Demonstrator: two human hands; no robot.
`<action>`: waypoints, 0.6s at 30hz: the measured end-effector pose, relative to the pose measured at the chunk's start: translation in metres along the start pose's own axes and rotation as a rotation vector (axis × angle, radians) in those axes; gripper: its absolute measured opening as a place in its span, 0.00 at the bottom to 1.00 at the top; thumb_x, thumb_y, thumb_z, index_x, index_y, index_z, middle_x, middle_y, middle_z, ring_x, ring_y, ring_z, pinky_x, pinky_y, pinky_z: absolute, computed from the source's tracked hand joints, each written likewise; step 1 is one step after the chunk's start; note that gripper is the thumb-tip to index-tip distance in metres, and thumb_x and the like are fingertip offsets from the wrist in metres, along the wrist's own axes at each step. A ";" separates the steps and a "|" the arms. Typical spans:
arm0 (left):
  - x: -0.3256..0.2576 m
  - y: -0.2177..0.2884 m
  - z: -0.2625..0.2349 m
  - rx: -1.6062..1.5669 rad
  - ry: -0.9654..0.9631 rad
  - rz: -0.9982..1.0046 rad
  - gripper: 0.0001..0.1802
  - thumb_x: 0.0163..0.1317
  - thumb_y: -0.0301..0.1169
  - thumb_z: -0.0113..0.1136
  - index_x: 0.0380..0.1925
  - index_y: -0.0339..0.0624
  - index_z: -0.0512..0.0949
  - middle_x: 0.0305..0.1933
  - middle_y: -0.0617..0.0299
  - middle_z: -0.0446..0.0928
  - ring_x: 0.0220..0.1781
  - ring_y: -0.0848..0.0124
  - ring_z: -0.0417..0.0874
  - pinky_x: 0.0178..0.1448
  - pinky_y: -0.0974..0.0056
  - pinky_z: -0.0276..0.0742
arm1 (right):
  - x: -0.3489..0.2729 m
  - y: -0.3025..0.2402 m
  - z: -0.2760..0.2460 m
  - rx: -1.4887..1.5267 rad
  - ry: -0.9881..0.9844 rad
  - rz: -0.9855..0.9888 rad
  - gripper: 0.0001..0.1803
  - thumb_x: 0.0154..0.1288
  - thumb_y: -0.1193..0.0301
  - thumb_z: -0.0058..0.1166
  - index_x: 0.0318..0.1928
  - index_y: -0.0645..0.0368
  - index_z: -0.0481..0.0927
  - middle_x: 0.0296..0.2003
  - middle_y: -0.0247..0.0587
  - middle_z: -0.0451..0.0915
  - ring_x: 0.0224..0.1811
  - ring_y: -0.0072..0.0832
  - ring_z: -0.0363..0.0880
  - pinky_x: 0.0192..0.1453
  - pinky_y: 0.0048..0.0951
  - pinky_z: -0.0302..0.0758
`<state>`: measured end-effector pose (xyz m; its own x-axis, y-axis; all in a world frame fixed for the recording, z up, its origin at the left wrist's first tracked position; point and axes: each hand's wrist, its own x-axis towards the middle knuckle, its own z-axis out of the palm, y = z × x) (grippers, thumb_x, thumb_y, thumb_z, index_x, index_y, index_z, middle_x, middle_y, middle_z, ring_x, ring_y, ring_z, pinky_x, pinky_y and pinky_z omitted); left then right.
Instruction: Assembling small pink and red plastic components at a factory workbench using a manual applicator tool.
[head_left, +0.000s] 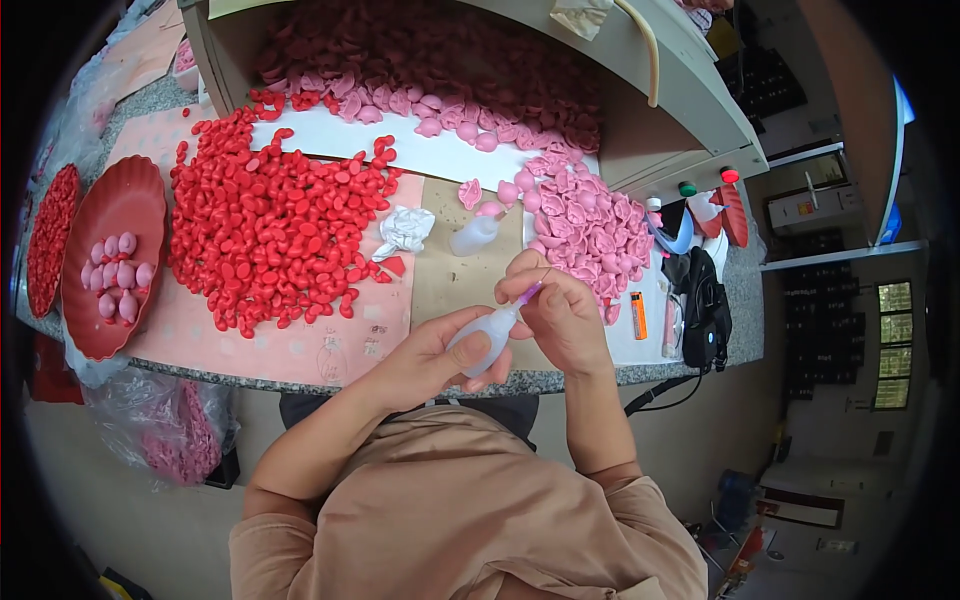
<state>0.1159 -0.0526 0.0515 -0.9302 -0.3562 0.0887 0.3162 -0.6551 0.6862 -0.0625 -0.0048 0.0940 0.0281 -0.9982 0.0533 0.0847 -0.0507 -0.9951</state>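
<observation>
A translucent white squeeze bottle [494,330] is in my left hand [436,352], which wraps round its body in front of me over the table's near edge. Its narrow neck points up and to the right. My right hand [565,315] is closed at the neck end, its thumb and fingertips pinching a small purple nozzle tip [530,294]. Just beyond my hands a second translucent bottle [474,236] stands on brown board, close to a crumpled white tissue [406,230]. Small pink shell-shaped pieces [595,225] are heaped beyond my right hand.
Glossy red pieces [275,225] spread over pink paper at left. A scalloped red tray [112,200] holds several assembled pink-and-red pieces. A grey housing [670,140] arches over more pink pieces at the back. An orange lighter [639,316] and a black bag [706,312] lie at right.
</observation>
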 end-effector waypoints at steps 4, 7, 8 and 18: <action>0.000 0.002 0.004 -0.142 -0.063 -0.071 0.34 0.65 0.54 0.48 0.55 0.34 0.66 0.29 0.64 0.70 0.26 0.79 0.65 0.31 0.74 0.61 | 0.001 0.001 0.001 0.027 0.017 -0.017 0.24 0.67 0.54 0.47 0.36 0.66 0.78 0.39 0.40 0.68 0.44 0.29 0.70 0.52 0.31 0.68; -0.002 0.000 0.003 -0.118 -0.062 -0.059 0.29 0.67 0.51 0.46 0.54 0.35 0.67 0.30 0.65 0.70 0.26 0.80 0.64 0.32 0.75 0.62 | 0.002 0.002 0.006 -0.021 -0.007 -0.090 0.23 0.67 0.54 0.48 0.34 0.65 0.78 0.39 0.39 0.68 0.45 0.30 0.70 0.53 0.32 0.67; -0.002 -0.001 0.003 -0.080 -0.052 -0.049 0.25 0.69 0.47 0.45 0.53 0.36 0.68 0.31 0.66 0.70 0.27 0.80 0.64 0.32 0.76 0.62 | 0.000 0.003 0.008 -0.093 0.039 -0.116 0.23 0.68 0.54 0.48 0.33 0.65 0.78 0.39 0.39 0.68 0.45 0.30 0.70 0.53 0.33 0.67; -0.002 -0.003 0.005 0.691 0.306 0.187 0.19 0.67 0.41 0.52 0.50 0.39 0.69 0.36 0.62 0.75 0.40 0.74 0.77 0.44 0.68 0.72 | -0.008 0.029 0.036 -0.122 0.393 -0.248 0.18 0.71 0.61 0.44 0.37 0.64 0.81 0.41 0.35 0.69 0.40 0.18 0.69 0.41 0.20 0.70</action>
<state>0.1158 -0.0463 0.0527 -0.7485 -0.6535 0.1128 0.1815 -0.0383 0.9826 -0.0246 0.0029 0.0680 -0.3588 -0.8909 0.2787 -0.0770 -0.2692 -0.9600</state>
